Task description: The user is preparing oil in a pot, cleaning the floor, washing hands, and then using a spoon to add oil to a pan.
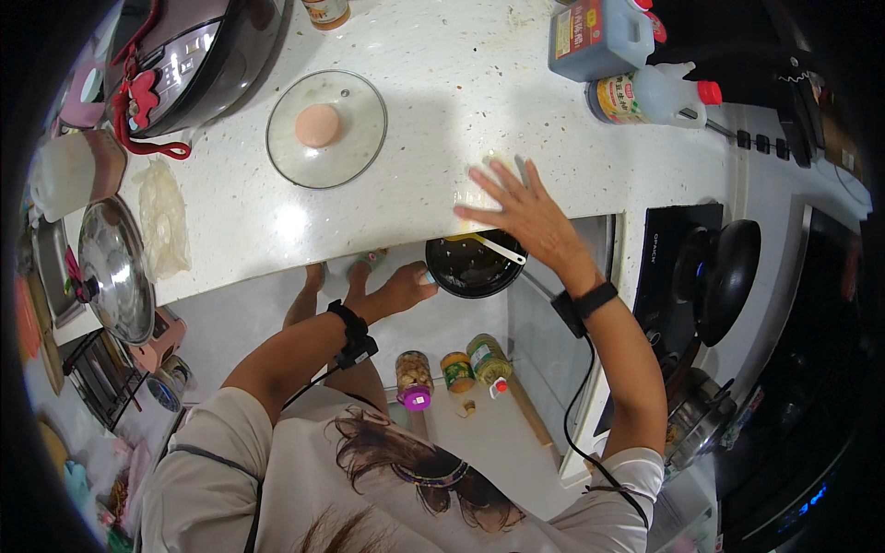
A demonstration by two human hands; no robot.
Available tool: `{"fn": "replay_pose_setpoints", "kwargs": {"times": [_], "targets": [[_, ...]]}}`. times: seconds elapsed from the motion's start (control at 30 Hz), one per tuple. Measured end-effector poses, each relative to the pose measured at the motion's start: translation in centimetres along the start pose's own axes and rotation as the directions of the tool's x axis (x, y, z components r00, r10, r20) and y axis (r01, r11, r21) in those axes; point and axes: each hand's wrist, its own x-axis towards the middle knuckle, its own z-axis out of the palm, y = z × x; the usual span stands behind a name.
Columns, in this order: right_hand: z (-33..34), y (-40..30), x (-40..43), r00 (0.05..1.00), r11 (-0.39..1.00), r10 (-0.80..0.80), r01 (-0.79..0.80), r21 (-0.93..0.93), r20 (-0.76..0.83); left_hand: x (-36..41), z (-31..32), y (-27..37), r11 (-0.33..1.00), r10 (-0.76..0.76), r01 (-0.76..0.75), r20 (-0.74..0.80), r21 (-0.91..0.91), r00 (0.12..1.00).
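My left hand (408, 289) grips the handle of a small black pan (470, 273) just below the counter's front edge. Inside the pan lie some small white bits and a yellow utensil with a pale handle (503, 250). My right hand (522, 214), fingers spread, is over the counter edge beside the pan, its fingertips at a wet, yellowish smear (473, 200) on the white speckled countertop (422, 200). Whether the palm touches the counter, I cannot tell. A glass lid (327, 129) with a pinkish knob lies flat farther back on the counter.
Two plastic sauce jugs (601, 41) (646, 97) are at the back right. A dark wok (729, 283) is by the black cooktop (664, 242). At left are a large dark appliance (242, 62), a plastic bag (162, 221) and a metal lid (117, 269). Jars (413, 373) stand below.
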Motion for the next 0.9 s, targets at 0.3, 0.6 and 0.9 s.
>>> {"fn": "replay_pose_setpoints", "kwargs": {"times": [0.3,0.6,0.9], "targets": [[-1.7,-4.0,-6.0,0.976,0.976,0.196,-0.204,0.075,0.093,0.6,1.6,-5.1,0.972,0.221,-0.230,-0.157,-0.042,0.963],[-3.7,-12.5,-11.0,0.720,0.504,0.688,-0.560,0.657,0.086,-5.8,1.2,-0.1,0.992,0.031,-0.045,0.109,0.122,0.994],[-12.7,-16.5,-14.0,0.584,-0.522,0.782,0.420,0.742,0.220,-11.2,0.8,4.3,0.977,0.192,-0.207,0.195,0.060,0.962]]}}
